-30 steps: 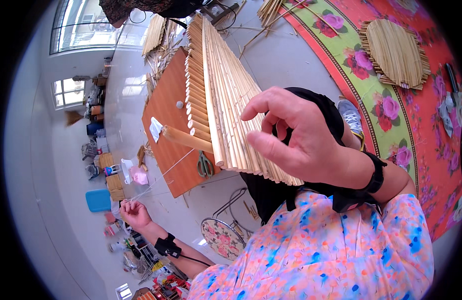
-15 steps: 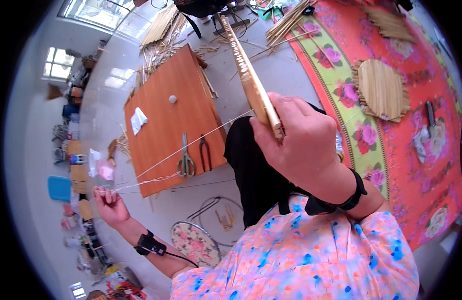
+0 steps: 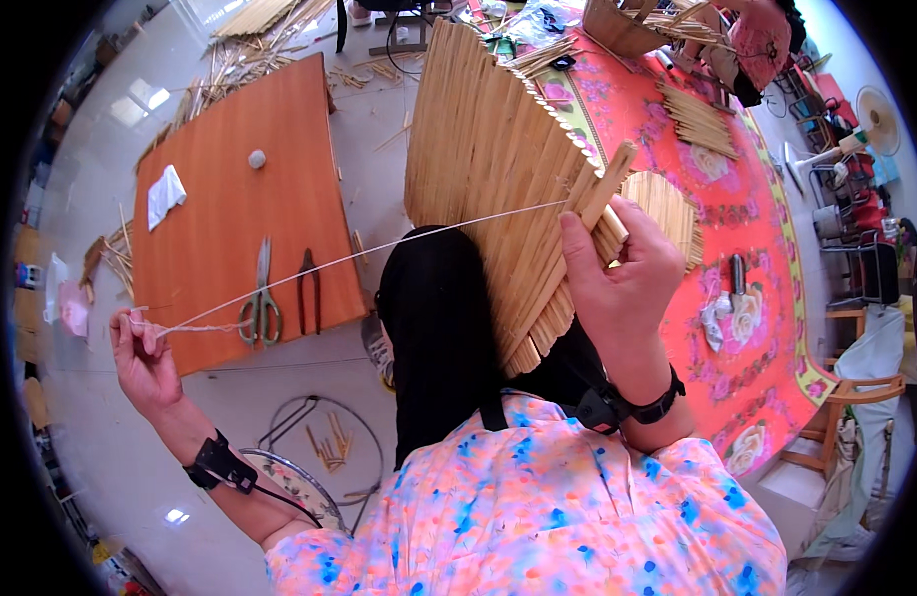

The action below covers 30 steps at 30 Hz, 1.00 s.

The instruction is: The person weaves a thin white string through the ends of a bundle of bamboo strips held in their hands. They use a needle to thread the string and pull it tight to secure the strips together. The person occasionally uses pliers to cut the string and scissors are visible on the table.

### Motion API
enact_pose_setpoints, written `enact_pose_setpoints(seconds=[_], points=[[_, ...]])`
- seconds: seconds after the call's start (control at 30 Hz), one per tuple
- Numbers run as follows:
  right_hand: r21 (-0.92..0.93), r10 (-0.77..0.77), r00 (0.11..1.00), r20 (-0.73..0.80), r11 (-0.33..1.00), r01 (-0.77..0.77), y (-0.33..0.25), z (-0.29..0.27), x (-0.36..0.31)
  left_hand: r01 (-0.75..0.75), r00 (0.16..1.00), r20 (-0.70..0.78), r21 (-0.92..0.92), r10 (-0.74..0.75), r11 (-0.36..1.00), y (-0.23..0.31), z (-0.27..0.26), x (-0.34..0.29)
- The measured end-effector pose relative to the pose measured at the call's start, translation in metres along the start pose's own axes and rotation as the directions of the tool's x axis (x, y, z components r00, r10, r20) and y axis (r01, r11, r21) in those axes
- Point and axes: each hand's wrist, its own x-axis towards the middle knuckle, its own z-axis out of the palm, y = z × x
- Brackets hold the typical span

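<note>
The stick panel [image 3: 478, 129] stands tilted over the lap, right of the black-trousered knee [image 3: 423, 298]. At its right edge the right hand [image 3: 632, 268] pinches it, thumb on the face and fingers curled behind, beside a short slanting stick [image 3: 612, 179]. The string [image 3: 324, 268] runs taut from there to the left hand [image 3: 145, 363], whose fingers are curled tightly around it. An even pull in line with the sticks' edge, with a firm pinch at the right, should stop the rods from slipping; jerking could skew them.

The string crosses above the brown board [image 3: 210, 119], and a loose strand reaches the handles of the scissors [image 3: 263, 283], where it might snag. Pliers [image 3: 306, 263] lie just right of these; a white cloth [image 3: 166, 197] and pale ball [image 3: 257, 159] lie farther off. Near left is a floral stool [image 3: 294, 482]; to the right, a red floral cloth [image 3: 667, 328] bears a rounded panel [image 3: 667, 214].
</note>
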Motion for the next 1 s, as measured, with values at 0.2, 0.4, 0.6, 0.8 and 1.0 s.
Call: enact_pose_setpoints(seconds=[0.2,0.4,0.6,0.8,1.0], points=[[-0.127,-0.059,0.963,0.263,0.987,0.095,0.009,-0.019,0.014,0.187,0.982,-0.08,0.539,-0.171,0.822,-0.026,0.03,-0.006],[0.113,-0.253,0.965,0.07,0.963,0.244,-0.002,-0.041,0.007,0.019,0.998,0.005,0.917,-0.059,0.398,-0.018,0.056,-0.003],[0.295,-0.302,0.932,0.201,0.926,0.236,-0.042,-0.031,-0.013,0.08,0.872,0.393,0.473,-0.292,0.877,-0.001,0.13,-0.023],[0.717,-0.415,0.782,0.464,0.695,-0.057,-0.07,0.042,-0.016,0.296,0.665,0.586,0.362,-0.463,0.884,-0.015,0.205,-0.051],[0.661,-0.369,0.548,0.75,0.42,-0.622,-0.054,0.038,-0.026,0.28,0.639,0.612,0.38,-0.467,0.882,-0.025,0.227,-0.057]])
